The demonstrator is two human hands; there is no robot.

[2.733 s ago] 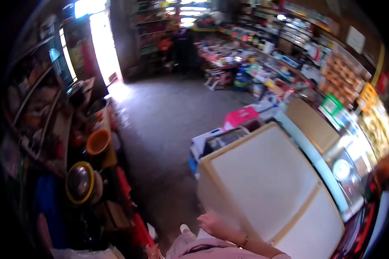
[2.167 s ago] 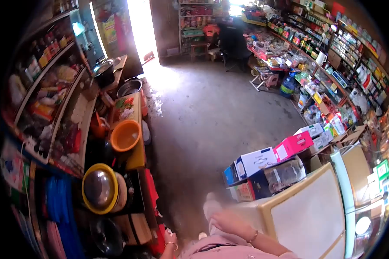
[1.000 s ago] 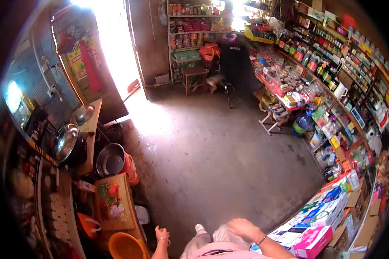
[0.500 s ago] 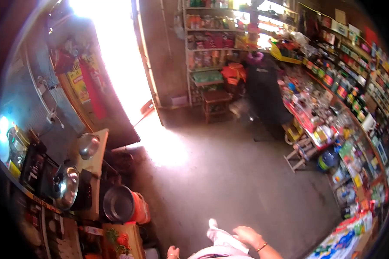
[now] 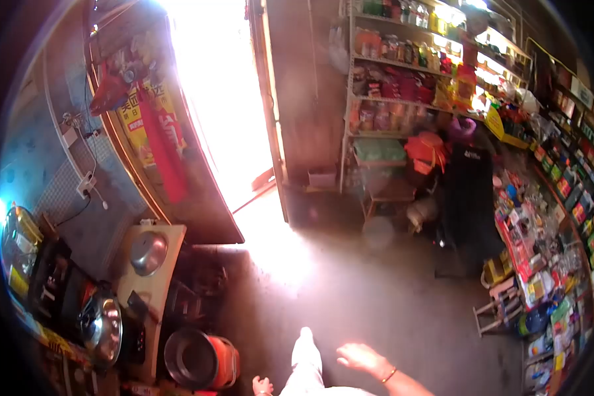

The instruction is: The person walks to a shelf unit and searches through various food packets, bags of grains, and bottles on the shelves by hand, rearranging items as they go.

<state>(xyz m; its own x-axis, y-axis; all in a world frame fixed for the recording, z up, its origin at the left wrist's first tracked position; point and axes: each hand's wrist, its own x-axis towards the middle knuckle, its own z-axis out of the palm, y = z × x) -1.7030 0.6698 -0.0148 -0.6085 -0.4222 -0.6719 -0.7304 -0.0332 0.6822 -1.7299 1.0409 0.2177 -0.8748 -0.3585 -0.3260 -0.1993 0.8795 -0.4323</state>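
My left hand (image 5: 263,385) is low in the view beside my leg, its fingers loosely bent and a little apart, with nothing visible in them. To its left stands an orange bucket (image 5: 227,363) topped by a dark round basin (image 5: 190,358); the hand does not touch either. My right hand (image 5: 362,358) hangs over the floor on the other side of my leg. Its fingers are loosely extended and I see nothing in them. A bracelet (image 5: 390,374) circles that wrist. Between the hands, my leg in light trousers (image 5: 305,363) reaches forward.
A bright doorway with an open door (image 5: 204,191) is ahead. On the left, a wooden board (image 5: 168,264) carries a metal bowl (image 5: 148,253), near a lidded pan (image 5: 103,330). Stocked shelves (image 5: 402,63), a draped black cloth (image 5: 470,204) and a crowded counter stand right.
The view has shifted forward and left, so the door and shelves look nearer and sit further right. My foot extends further forward. My right hand has swung slightly left; nothing was picked up.
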